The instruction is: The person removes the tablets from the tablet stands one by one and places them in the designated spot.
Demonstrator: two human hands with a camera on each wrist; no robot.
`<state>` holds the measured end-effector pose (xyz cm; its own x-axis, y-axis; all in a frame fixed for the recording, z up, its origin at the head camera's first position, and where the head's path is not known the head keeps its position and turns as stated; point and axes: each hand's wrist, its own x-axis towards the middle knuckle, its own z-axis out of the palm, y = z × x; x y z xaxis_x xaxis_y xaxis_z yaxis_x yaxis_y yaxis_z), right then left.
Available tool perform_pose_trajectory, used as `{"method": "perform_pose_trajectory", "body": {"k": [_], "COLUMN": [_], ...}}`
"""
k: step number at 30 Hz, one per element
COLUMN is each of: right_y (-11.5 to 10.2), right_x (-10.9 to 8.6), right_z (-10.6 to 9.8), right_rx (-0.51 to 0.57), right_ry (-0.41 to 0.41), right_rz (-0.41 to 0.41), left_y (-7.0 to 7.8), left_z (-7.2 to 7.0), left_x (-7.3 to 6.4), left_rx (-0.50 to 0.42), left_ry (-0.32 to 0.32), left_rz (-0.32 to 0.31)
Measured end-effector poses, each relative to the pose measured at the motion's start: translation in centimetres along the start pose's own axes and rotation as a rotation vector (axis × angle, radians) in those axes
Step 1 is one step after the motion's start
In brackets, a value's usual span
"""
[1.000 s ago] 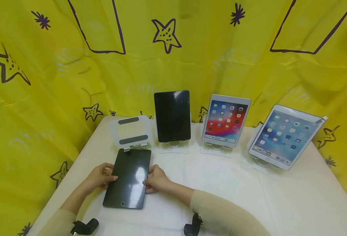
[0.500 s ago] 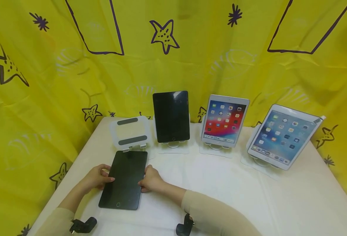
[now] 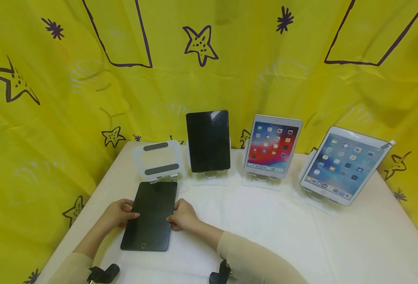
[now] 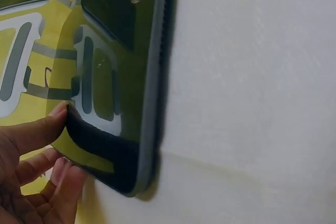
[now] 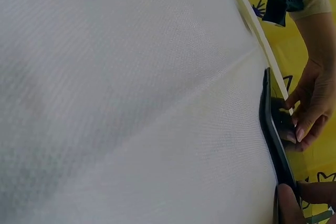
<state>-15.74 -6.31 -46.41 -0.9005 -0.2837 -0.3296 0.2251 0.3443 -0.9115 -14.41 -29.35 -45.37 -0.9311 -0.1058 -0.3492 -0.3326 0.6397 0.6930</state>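
Observation:
A black tablet (image 3: pixel 151 221) with a round home button near its close end lies face up between my hands in the head view. My left hand (image 3: pixel 118 215) pinches its left long edge, thumb on the screen. At the opposite edge, my right hand (image 3: pixel 184 216) pinches with thumb and fingers. Just beyond the tablet's far end is a white stand (image 3: pixel 161 170) with two grey pads and small front lips. In the left wrist view the glossy screen (image 4: pixel 126 124) mirrors that stand. The right wrist view shows the tablet (image 5: pixel 270 124) nearly edge-on; its underside is hidden.
To the right stand a black tablet (image 3: pixel 209 142), a white tablet with a red and blue screen (image 3: pixel 272 144) and a tilted white tablet (image 3: pixel 345 163), each on a stand. A yellow curtain (image 3: pixel 230 83) hangs behind the white-covered table (image 3: pixel 265 221).
The tablet has shifted slightly left with both hands pinching it, and the bright glare on its screen has gone. Over the last half second it has hardly moved.

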Motion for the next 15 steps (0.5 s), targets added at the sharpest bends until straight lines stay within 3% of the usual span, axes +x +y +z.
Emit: {"method": "perform_pose_trajectory", "body": {"k": [8,15], "right_y": [-0.07,0.04], "right_x": [-0.16,-0.16], "right_z": [-0.11,-0.50], "right_rx": [-0.097,-0.102], "right_ry": [0.023,0.022], "right_rz": [-0.042,-0.095], "left_y": [-0.72,-0.77], "left_z": [0.58,0.97], "left_x": [-0.44,-0.46], "left_rx": [-0.048,-0.029], "left_ry": [0.061,0.101], "left_rz": [0.036,0.094]}}
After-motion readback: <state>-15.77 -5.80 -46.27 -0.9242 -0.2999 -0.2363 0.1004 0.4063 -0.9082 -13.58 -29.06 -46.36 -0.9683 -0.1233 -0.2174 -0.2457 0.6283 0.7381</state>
